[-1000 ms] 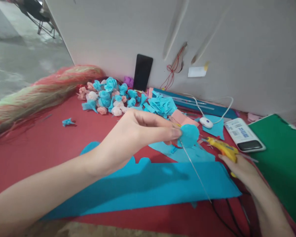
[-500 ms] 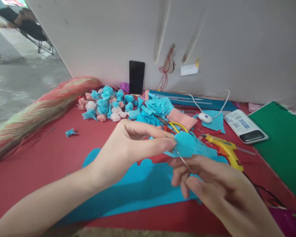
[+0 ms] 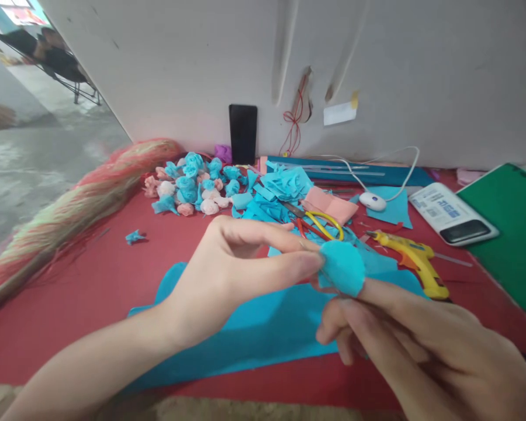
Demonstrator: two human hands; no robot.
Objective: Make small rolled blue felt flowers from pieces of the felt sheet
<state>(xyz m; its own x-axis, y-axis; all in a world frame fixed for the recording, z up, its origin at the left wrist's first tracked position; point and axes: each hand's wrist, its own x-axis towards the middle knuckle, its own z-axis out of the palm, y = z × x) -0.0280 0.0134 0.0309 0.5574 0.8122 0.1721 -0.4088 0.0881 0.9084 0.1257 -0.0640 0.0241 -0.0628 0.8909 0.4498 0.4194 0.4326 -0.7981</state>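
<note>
The left hand (image 3: 228,272) pinches the left edge of a round blue piece (image 3: 344,269) between thumb and forefinger, so the piece sits just past those fingertips. The right hand (image 3: 433,330) comes in from the other side, fingers bent, forefinger at the piece's lower right edge; whether it grips the piece cannot be told.

Around them, at far left, lies a bundle of reddish and straw-coloured strands (image 3: 76,204), then a heap of blue and pink flowers (image 3: 193,187). A large blue sheet (image 3: 241,345) spreads beneath both hands, which cover part of it. Scissors (image 3: 328,217) with yellow and red handles lie behind the left fingertips, and a yellow glue gun (image 3: 421,263) lies beyond the right hand.
</note>
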